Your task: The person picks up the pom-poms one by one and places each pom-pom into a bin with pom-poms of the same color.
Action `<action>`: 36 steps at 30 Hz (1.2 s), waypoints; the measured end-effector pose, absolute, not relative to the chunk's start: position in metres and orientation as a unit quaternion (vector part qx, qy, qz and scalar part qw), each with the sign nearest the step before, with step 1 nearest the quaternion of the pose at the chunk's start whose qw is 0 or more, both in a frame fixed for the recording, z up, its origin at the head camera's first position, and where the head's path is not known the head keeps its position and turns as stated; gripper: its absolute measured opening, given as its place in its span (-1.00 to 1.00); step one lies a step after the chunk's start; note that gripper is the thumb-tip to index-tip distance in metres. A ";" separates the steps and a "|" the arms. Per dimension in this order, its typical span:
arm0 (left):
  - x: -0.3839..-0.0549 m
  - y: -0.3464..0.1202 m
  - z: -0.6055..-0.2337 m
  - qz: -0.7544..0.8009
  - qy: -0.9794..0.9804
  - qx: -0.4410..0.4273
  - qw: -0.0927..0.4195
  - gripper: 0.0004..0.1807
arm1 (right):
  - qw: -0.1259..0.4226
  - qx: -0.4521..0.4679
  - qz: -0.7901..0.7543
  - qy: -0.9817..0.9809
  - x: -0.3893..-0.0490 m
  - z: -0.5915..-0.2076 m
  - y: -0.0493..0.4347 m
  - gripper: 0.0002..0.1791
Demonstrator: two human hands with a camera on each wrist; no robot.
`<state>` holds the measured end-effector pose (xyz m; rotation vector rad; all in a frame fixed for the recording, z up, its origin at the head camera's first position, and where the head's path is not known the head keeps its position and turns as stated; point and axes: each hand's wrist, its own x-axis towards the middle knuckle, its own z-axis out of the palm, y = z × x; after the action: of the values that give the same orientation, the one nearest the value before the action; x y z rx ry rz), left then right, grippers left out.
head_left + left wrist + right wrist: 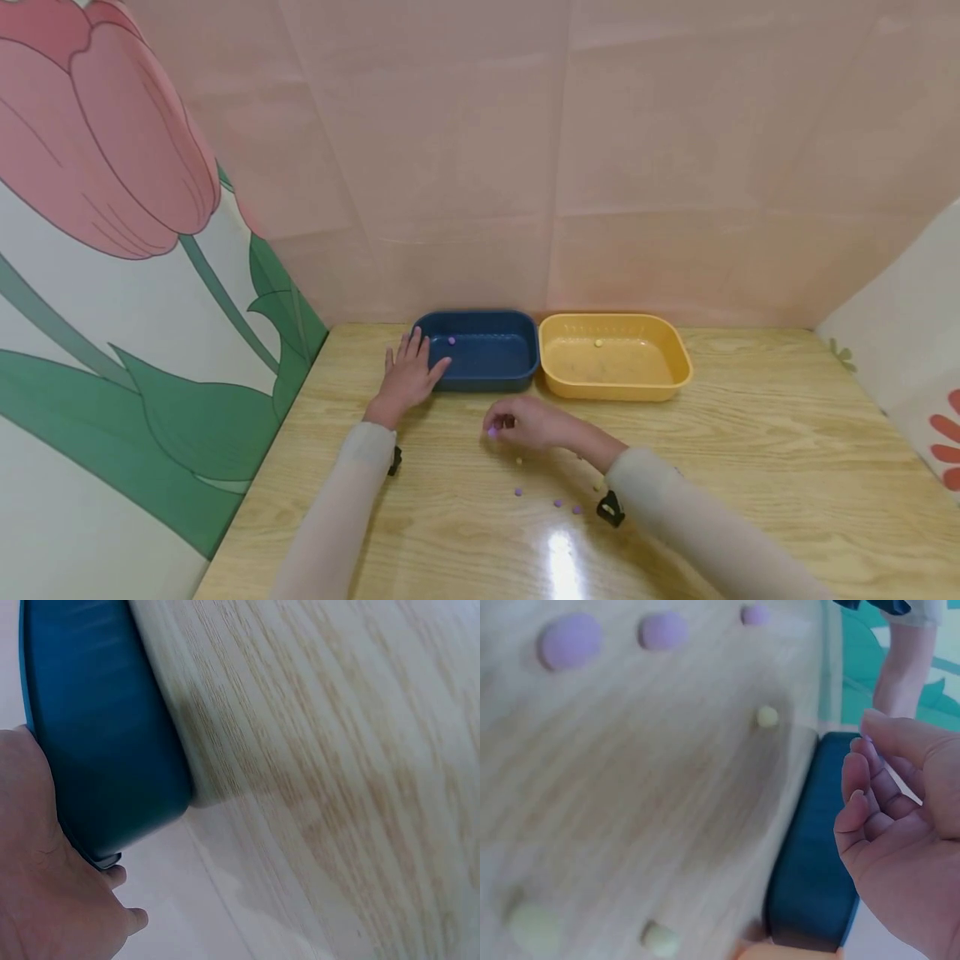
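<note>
My left hand (407, 379) rests on the left end of a blue plastic basin (483, 385), fingers spread over its rim. The left wrist view shows that hand (52, 870) against the basin's rim. Just in front of the basin, my right hand (528, 423) pinches a small purple ball (492, 432) between thumb and fingertips. In the right wrist view the fingers mostly hide this ball. One purple ball (452, 341) lies inside the blue basin. A yellow basin (615, 391) stands right beside it, with one pale yellow ball (598, 343) inside.
On the wooden table (780, 433), nearer me, lie several loose balls: purple ones (557, 503) and pale yellow ones (519, 461), some under my right forearm. A pink-covered wall (450, 167) rises behind the basins. A panel with a printed tulip (142, 150) stands on the left.
</note>
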<state>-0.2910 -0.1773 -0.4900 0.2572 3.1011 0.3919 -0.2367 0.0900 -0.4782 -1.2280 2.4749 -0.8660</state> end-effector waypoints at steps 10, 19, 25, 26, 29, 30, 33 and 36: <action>-0.291 -0.178 -0.491 0.118 0.990 0.081 0.001 -0.11 | 0.065 -0.429 -0.305 0.848 -0.252 -0.460 0.096 -0.89; -0.291 -0.178 -0.491 0.127 0.989 0.081 0.004 -0.10 | 0.086 -0.367 -0.323 0.868 -0.264 -0.442 0.098 -0.90; -0.292 -0.179 -0.492 0.121 0.989 0.083 0.009 -0.09 | 0.103 -0.324 -0.350 0.873 -0.275 -0.440 0.099 -0.87; -0.292 -0.179 -0.492 0.123 0.989 0.084 0.008 -0.09 | 0.105 -0.317 -0.355 0.873 -0.277 -0.440 0.100 -0.87; -0.292 -0.179 -0.492 0.123 0.989 0.085 0.006 -0.08 | 0.115 -0.293 -0.367 0.875 -0.282 -0.439 0.101 -0.84; -0.292 -0.179 -0.492 0.121 0.989 0.086 0.005 -0.08 | 0.116 -0.289 -0.371 0.875 -0.284 -0.439 0.101 -0.84; -0.292 -0.179 -0.491 0.121 0.989 0.087 0.003 -0.08 | 0.117 -0.274 -0.376 0.877 -0.289 -0.439 0.102 -0.82; -0.292 -0.179 -0.491 0.127 0.988 0.088 0.002 -0.10 | 0.112 -0.260 -0.386 0.878 -0.294 -0.438 0.102 -0.80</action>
<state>-0.2915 -0.1792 -0.4908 0.2760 3.0999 0.3985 -0.2944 0.1018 -0.4381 -0.7637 2.5769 -1.1336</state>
